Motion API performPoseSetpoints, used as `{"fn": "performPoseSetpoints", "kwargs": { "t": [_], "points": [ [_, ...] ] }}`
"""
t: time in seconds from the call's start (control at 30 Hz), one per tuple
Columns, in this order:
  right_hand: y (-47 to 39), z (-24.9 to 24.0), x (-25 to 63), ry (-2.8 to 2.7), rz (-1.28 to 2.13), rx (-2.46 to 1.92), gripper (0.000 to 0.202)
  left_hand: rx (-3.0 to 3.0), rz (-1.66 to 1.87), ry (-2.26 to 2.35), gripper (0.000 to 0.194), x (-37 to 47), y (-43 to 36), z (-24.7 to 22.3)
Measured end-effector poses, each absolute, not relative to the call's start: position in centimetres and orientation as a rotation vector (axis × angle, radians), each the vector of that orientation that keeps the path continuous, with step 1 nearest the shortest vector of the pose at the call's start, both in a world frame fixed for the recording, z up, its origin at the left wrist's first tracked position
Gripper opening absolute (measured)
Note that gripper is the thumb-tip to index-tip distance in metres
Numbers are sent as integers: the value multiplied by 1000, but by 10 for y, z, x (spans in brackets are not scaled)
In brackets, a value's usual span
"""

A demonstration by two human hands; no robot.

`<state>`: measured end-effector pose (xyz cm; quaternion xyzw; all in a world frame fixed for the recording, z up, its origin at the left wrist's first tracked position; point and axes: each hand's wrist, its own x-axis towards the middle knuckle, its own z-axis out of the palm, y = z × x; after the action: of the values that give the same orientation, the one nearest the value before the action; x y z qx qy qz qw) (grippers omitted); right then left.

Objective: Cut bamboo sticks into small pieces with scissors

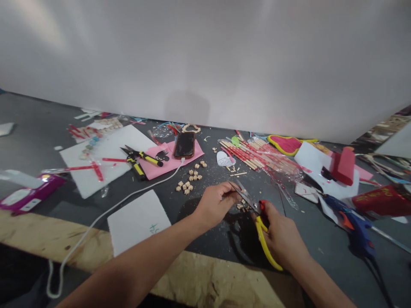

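My right hand (282,237) is closed around the handles of a pair of scissors (265,244), yellow with a red part. The metal blades stand apart and point up and left toward my left hand (216,203). That hand is closed, fingers and thumb pinched together beside the blades; what it pinches is hidden. Below the blades lie small cut wooden bits (243,207). Several clusters of little wooden pieces (192,176) sit left of my left hand. Thin wooden sticks (238,174) lie just beyond it, near a white heart-shaped paper cutout (224,158).
A phone (184,144) with a white cable (128,197) rests on pink paper (154,169), beside yellow-black pliers (136,164). Bundled sticks in plastic (276,164) lie at the back. A blue glue gun (353,229) is at right, a white square sheet (139,220) at front left.
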<state>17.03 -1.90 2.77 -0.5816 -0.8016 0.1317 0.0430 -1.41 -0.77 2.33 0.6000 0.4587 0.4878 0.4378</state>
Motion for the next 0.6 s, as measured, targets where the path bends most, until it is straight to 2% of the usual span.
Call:
{"fn": "performPoseSetpoints", "kwargs": {
  "t": [0.17, 0.37, 0.6],
  "points": [
    [-19, 23, 172, -2465, 375, -1748, 19, 1450, 1151, 1127, 19, -16, -9, 29],
    [-17, 17, 179, -2478, 416, -1634, 29, 1234, 992, 986, 13, -20, -6, 33],
    [-19, 22, 178, -2501, 478, -1556, 19, 991, 757, 703, 15, -33, -5, 39]
  ]
}}
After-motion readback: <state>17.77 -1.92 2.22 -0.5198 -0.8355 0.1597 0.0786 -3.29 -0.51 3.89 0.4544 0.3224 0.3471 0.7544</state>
